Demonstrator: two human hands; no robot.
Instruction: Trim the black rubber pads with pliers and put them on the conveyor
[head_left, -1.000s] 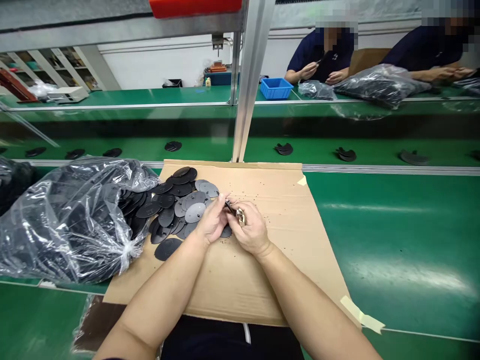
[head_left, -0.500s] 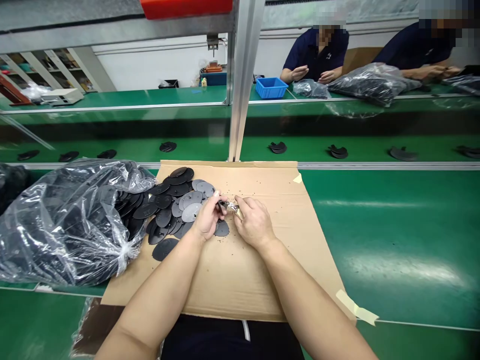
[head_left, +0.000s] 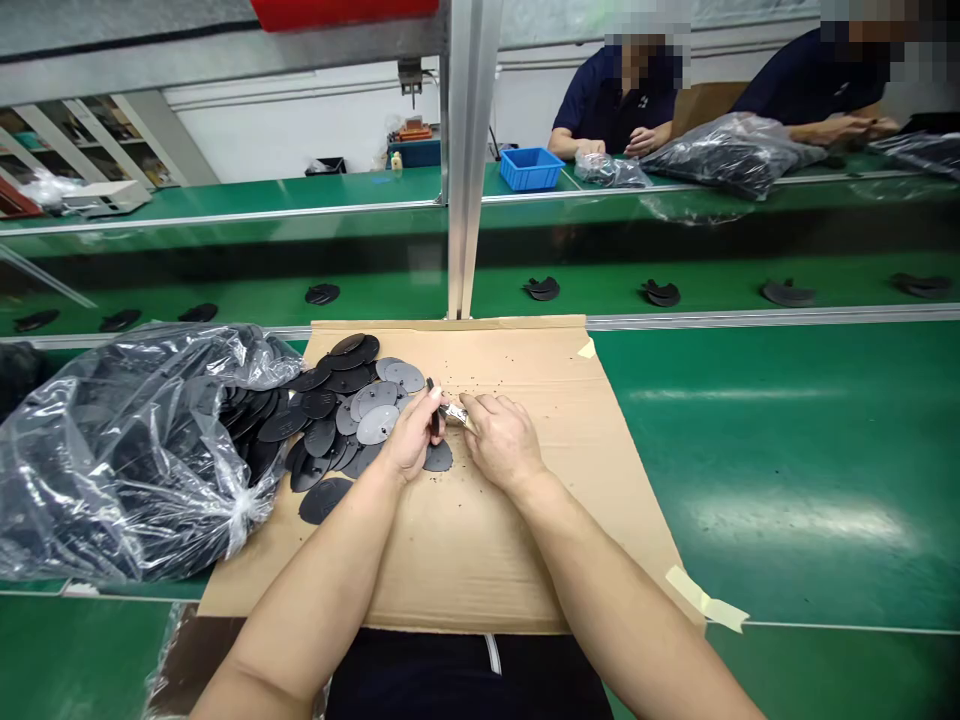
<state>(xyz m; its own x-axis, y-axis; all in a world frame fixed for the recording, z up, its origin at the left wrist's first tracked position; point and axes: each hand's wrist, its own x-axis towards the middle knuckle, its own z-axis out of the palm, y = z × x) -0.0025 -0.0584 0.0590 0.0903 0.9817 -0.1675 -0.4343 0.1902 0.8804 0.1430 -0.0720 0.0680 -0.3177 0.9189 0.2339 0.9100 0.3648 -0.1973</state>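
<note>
My left hand [head_left: 411, 436] pinches a thin dark strip [head_left: 433, 407] between thumb and fingers, just above the pile of black plastic discs [head_left: 322, 432]. My right hand [head_left: 502, 440] grips a small silver metal tool [head_left: 454, 412], whose tip lies by the dark strip. Its exact kind is hidden by my fingers. Both hands hover over a flattened cardboard sheet [head_left: 465, 560] strewn with dark specks. Some discs show a grey face, such as one [head_left: 377, 424] near my left hand. A lone black disc [head_left: 438, 457] lies between my hands, just below them.
A knotted clear plastic bag [head_left: 127, 470] full of black discs lies left of the cardboard. Green conveyor belt [head_left: 787, 470] runs to the right. Beyond an aluminium post [head_left: 465, 150], more discs sit on a far belt, and two seated co-workers [head_left: 615, 100] handle parts near a blue crate [head_left: 531, 169].
The dark strip now stands more upright in my left hand, and my hands sit slightly closer together. The whole view has drifted a little as my head moved.
</note>
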